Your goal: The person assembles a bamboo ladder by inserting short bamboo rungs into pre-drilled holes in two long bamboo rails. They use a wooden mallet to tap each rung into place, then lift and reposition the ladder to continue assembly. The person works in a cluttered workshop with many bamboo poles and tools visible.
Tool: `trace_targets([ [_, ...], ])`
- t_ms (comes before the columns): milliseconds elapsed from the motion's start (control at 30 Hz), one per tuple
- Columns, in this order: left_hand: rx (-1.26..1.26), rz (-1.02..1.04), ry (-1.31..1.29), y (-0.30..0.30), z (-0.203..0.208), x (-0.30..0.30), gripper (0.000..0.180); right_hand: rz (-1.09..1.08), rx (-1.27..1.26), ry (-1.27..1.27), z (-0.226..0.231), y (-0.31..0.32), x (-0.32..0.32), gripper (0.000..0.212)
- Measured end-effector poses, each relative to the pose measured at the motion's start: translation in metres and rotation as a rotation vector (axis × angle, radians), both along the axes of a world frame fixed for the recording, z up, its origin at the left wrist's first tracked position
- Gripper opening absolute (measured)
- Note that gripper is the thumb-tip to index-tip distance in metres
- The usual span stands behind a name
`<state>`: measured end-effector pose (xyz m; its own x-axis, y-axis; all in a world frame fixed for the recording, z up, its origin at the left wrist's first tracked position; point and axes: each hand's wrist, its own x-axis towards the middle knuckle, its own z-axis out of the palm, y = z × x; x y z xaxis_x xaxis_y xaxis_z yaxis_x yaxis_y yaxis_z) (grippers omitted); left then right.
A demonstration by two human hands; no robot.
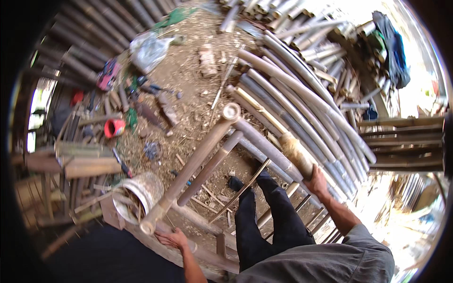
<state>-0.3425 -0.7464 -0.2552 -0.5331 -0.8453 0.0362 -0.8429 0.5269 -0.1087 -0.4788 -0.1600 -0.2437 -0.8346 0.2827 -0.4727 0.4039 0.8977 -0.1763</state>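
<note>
A bamboo frame (188, 172) of thick poles and crosspieces stands in front of my legs. My left hand (172, 238) lies on its lower pole at the near left, fingers stretched over the bamboo. On the right, my right hand (317, 182) is closed round the near end of a thick, club-like piece of wood (296, 150). This piece lies over the right side of the frame in the view, and I cannot tell whether it touches it. A thin stick (240, 192) slants across the frame's opening.
Long bamboo poles (302, 99) are stacked at the right, with more piles behind. A white bucket (150, 188) of scraps stands at the left, near a red container (114, 128). Tools and a plastic bag (148, 49) lie on the shaving-strewn ground (188, 94).
</note>
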Motion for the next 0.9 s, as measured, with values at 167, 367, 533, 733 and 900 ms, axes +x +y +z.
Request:
trace_targets([
  [167, 0.465, -0.647, 0.119, 0.122, -0.023, -0.151, 0.096, -0.018, 0.093, -0.139, -0.107, 0.097, -0.061, 0.077],
  [367, 0.599, -0.829, -0.078, 0.174, -0.111, -0.332, 0.089, 0.071, 0.234, 0.093, -0.239, 0.139, -0.165, 0.078],
  [533, 0.695, -0.762, -0.144, 0.187, -0.131, -0.371, 0.066, 0.199, 0.432, 0.466, -0.308, 0.166, -0.207, 0.059],
  [733, 0.651, -0.748, -0.111, 0.189, -0.135, -0.365, 0.067, 0.277, -0.48, -0.273, -0.387, 0.039, -0.123, 0.067],
  [900, 0.713, -0.721, -0.075, 0.183, -0.143, -0.363, 0.063, 0.34, -0.529, -0.685, -0.485, 0.002, -0.066, 0.096],
])
